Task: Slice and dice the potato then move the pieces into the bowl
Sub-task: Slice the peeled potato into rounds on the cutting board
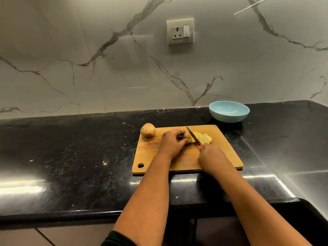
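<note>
My left hand (pixel 173 142) gripped the potato (pixel 188 137) at the board's (pixel 186 160) centre, fingers curled over it, thumb close beside the blade. My right hand (pixel 211 157) held the knife (pixel 192 136) by its red handle, edge set against the cut face. The slices (pixel 204 138) lay fanned just right of the blade. I judged the main risk was the blade slipping off the shrinking stub toward my left fingertips; the stub could also roll if my grip eased. A slice could slide off the pile and foul the next cut. A second potato (pixel 147 130) perched on the board's upper left corner and looked likely to roll onto the counter (pixel 71 157) if the board was jolted. The bowl (pixel 229 110) stood empty, upper right of the board, near the wall. Open counter lay between board and bowl, so I judged the way clear. The board's near edge sat close to the counter's front lip
</note>
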Action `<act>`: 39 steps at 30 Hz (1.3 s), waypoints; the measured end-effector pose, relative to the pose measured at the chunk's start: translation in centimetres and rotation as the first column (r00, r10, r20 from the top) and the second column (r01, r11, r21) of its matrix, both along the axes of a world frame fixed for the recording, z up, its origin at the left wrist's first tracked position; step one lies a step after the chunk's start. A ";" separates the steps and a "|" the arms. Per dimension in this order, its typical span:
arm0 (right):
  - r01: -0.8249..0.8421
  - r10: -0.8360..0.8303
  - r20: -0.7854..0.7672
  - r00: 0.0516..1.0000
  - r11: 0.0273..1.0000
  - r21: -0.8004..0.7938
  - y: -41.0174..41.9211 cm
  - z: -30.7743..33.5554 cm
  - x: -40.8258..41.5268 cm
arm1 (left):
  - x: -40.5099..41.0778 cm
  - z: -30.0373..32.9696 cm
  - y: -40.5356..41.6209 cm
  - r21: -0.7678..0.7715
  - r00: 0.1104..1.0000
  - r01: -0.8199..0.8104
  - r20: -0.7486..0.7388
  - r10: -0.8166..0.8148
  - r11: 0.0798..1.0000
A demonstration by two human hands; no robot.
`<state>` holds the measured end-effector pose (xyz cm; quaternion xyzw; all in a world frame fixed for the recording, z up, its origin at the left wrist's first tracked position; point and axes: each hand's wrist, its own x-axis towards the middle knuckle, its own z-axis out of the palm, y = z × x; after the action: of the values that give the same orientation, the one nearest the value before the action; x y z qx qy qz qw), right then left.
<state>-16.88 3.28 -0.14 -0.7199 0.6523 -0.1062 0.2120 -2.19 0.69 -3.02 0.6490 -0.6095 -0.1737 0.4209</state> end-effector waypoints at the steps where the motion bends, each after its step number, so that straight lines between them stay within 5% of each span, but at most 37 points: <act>1: 0.004 -0.004 0.002 1.000 1.000 -0.005 -0.2 0.0 0.1 | 0.0 0.0 0.0 -0.002 1.000 0.002 -0.003 -0.002 1.000; 12: -0.042 0.041 -0.013 0.999 0.998 -0.041 -0.9 1.5 2.3 | 0.4 0.1 -0.3 -0.010 1.000 0.020 -0.009 -0.020 1.000; 20: -0.049 0.123 -0.362 0.924 0.977 0.206 -1.6 1.6 3.1 | 0.6 -0.3 -0.5 -0.023 0.999 0.027 -0.037 -0.028 0.999; 29: -0.114 0.192 -0.415 0.889 0.972 0.205 -0.3 2.8 0.0 | 0.5 -0.1 -0.1 -0.001 0.999 0.035 -0.039 -0.035 0.999; 32: -0.120 0.172 -0.377 0.910 0.980 0.158 0.6 3.1 -2.1 | 0.5 -0.1 0.0 -0.005 0.999 0.035 -0.029 -0.035 0.999; 39: -0.015 0.015 0.003 1.000 0.999 -0.050 0.6 0.8 0.1 | 0.2 0.0 0.3 -0.006 1.000 0.014 0.006 -0.014 1.000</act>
<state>-16.80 3.83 0.65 -0.7297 0.6437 -0.1218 0.1958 -1.99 0.99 -2.99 0.6438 -0.6158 -0.1729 0.4201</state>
